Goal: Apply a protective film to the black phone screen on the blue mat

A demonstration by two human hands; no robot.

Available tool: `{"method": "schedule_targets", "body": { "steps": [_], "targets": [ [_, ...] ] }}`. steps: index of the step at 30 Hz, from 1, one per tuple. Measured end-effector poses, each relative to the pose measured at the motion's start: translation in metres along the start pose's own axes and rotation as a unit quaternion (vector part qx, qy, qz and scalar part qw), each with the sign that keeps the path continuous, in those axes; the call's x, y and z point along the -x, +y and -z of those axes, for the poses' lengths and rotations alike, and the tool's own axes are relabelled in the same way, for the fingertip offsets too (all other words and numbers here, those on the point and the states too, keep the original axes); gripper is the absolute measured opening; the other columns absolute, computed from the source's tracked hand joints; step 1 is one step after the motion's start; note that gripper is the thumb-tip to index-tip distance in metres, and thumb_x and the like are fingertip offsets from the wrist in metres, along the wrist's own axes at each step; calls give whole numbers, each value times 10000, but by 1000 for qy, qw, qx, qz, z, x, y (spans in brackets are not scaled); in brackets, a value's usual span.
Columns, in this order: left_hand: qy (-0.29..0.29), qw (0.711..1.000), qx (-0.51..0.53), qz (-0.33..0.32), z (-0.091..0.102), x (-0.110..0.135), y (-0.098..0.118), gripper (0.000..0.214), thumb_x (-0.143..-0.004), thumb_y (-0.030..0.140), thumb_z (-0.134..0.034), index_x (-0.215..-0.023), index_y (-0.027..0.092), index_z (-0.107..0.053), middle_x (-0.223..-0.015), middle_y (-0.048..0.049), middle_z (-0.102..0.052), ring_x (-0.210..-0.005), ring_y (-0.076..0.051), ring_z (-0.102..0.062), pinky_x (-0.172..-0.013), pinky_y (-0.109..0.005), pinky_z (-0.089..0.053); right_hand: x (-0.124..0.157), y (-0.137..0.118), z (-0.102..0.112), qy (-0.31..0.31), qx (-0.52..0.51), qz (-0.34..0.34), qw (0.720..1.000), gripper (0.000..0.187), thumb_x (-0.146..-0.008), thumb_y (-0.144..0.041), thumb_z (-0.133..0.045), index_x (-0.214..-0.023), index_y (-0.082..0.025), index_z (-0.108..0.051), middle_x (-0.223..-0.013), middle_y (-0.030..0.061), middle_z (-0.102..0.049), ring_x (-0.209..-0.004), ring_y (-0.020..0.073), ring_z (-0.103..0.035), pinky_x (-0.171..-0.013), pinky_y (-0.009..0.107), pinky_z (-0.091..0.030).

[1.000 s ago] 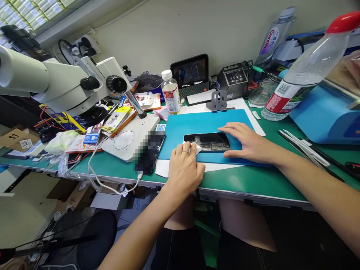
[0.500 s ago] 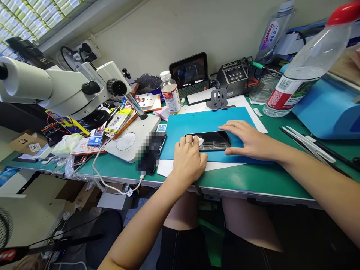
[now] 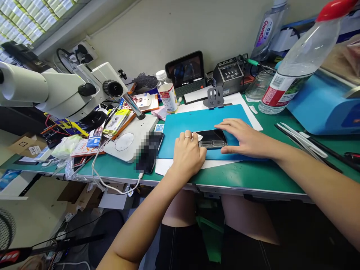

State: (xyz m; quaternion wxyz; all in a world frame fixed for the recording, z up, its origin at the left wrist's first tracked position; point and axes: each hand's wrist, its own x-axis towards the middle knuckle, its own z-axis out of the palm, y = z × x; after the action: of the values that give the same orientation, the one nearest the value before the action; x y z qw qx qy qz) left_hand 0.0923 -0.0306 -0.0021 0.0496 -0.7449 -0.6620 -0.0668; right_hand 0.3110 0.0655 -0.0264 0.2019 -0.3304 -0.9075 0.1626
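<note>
I have my left hand (image 3: 189, 153), fingers drawn together, holding a white tissue (image 3: 200, 137) on the left part of the black smartphone (image 3: 215, 142), which lies on the blue mat (image 3: 194, 119). My right hand (image 3: 244, 138) spans the phone's right end, fingers by its far edge, thumb by its near; I cannot tell whether they grip. Left of the mat, I see another phone (image 3: 152, 152) with a white cable (image 3: 118, 192).

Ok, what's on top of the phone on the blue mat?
Over the left end of the phone, a white wipe pokes from the left hand, which hides the rest and anything beneath. The right hand is by the other end.
</note>
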Motion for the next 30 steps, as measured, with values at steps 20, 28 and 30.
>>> {"method": "schedule_targets", "body": {
  "steps": [20,28,30],
  "targets": [
    [-40,995,-83,-38,8,-16,-16,311,-958,227,-394,-1142,118,-619,-988,-131,-708,-940,-297,-626,-772,-381,-436,0,-1,2,-5,-22,-21,1000,922,-788,-850,-468,-1437,-198,-524,-1415,198,-526,-1366,446,-395,-1093,662,-351],
    [-36,993,-93,-68,9,26,-15,468,-965,207,-377,-1383,27,-486,-1039,-154,-704,-943,-293,-610,-775,-394,-455,1,0,1,-7,-21,-20,1000,930,-779,-864,-465,-1429,-202,-535,-1436,199,-515,-1371,445,-392,-1102,661,-338],
    [-31,994,-85,-68,8,13,-8,408,-965,216,-380,-1285,40,-563,-1010,-151,-710,-949,-299,-617,-770,-394,-459,2,0,1,-13,-19,-26,999,910,-782,-855,-476,-1432,-220,-534,-1438,189,-517,-1375,440,-395,-1101,652,-350]
  ]
}}
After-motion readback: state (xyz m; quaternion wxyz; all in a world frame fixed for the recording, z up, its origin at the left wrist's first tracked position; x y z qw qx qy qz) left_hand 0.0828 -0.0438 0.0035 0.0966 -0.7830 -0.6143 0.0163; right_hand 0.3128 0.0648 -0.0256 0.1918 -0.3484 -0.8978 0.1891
